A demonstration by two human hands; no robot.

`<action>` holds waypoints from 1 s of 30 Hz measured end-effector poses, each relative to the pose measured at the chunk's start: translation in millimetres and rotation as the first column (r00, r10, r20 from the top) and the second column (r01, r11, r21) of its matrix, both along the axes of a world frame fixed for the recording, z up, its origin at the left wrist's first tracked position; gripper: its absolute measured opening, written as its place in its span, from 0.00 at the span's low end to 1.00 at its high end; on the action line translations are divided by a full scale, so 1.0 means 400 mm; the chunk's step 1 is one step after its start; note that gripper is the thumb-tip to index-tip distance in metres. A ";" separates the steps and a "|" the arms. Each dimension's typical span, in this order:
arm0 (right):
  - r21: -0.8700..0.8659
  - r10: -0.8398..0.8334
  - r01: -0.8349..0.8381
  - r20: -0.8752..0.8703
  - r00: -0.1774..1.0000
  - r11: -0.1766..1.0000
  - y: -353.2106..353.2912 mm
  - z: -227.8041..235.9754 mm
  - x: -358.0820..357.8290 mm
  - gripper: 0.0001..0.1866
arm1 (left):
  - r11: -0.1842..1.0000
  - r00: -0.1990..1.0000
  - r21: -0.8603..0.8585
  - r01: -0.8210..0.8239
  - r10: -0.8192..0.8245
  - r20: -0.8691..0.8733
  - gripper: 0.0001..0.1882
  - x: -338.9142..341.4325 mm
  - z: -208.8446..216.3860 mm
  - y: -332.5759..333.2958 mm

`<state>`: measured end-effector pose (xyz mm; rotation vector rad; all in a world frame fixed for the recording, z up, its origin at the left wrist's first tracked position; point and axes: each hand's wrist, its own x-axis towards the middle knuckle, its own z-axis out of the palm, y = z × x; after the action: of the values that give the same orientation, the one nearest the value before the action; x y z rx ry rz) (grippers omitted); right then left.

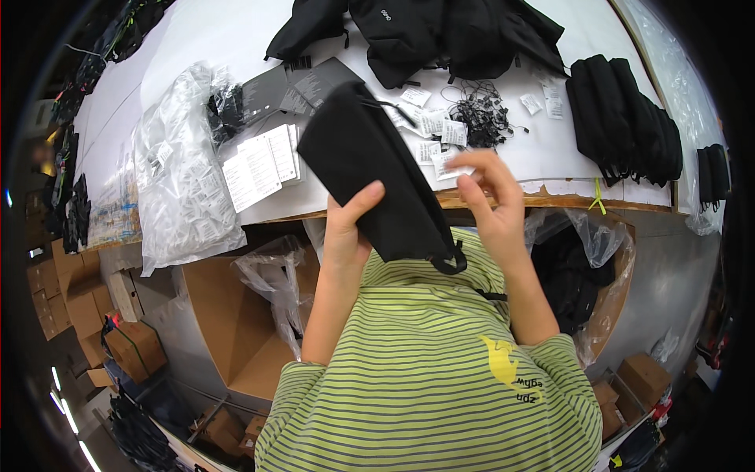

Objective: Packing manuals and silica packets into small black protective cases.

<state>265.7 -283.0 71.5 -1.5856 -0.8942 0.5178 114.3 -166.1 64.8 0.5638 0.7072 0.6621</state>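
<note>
A black fabric pouch (366, 161) with a zipper along one side and a small loop at its lower end is tilted in front of me. My left hand (346, 232) grips its left lower side, thumb on top and the other fingers hidden underneath. To the right of the pouch is my right hand (495, 200), fingers bent and thumb apart from them, the fingertips slightly blurred. Behind those fingertips lie white printed labels (454, 132) on the table. A heap of thin black cords with small tags (481, 114) lies just beyond them.
Black bags (409, 35) cover the far side of the white table (189, 35). Stacked black pouches (621, 118) lie at right. On the left are a clear plastic bag of labels (185, 173), white printed cards (255, 169) and dark grey cards (275, 90). Cardboard boxes (224, 315) stand below the edge.
</note>
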 end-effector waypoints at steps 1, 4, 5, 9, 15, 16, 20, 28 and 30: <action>0.087 -0.008 0.006 0.018 1.000 0.996 0.012 0.025 0.011 0.12 | 0.992 0.992 0.025 0.121 -0.120 -0.029 0.27 0.001 0.009 0.000; 0.102 -0.003 -0.001 0.043 0.999 0.995 0.043 0.079 0.023 0.18 | 0.967 0.964 0.035 0.253 -0.249 -0.090 0.26 0.011 0.033 -0.013; 0.108 -0.004 -0.004 0.068 0.998 0.994 0.051 0.093 0.029 0.19 | 0.953 0.952 0.053 0.297 -0.292 -0.092 0.25 0.013 0.031 -0.016; 0.080 -0.055 0.024 0.408 0.911 0.997 0.055 0.105 0.056 0.08 | 0.931 0.926 0.032 0.365 -0.359 -0.115 0.24 0.016 0.032 -0.026; 0.051 0.134 -0.180 0.483 0.865 0.982 0.040 0.110 0.027 0.05 | 0.973 0.987 -0.181 0.141 -0.154 -0.056 0.16 0.032 0.021 -0.022; 0.018 0.223 -0.261 0.465 0.857 0.965 0.023 0.114 0.014 0.06 | 0.956 0.989 -0.250 0.151 -0.143 0.049 0.15 0.022 0.000 0.005; -0.042 0.380 -0.398 0.401 0.833 0.916 -0.012 0.118 -0.020 0.07 | 0.929 0.959 -0.332 0.165 -0.071 0.276 0.12 0.004 -0.011 0.075; -0.065 0.308 -0.314 0.462 0.832 0.947 0.004 0.128 -0.028 0.05 | 0.962 0.965 -0.251 0.106 -0.038 0.259 0.11 -0.005 -0.008 0.068; -0.072 0.332 -0.337 0.449 0.829 0.939 0.002 0.128 -0.029 0.05 | 0.958 0.959 -0.261 0.118 -0.042 0.279 0.11 -0.004 0.004 0.074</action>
<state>254.1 -282.2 122.6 -1.5732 -1.5527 0.3823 112.8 -136.5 66.3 0.2361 0.5041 0.5397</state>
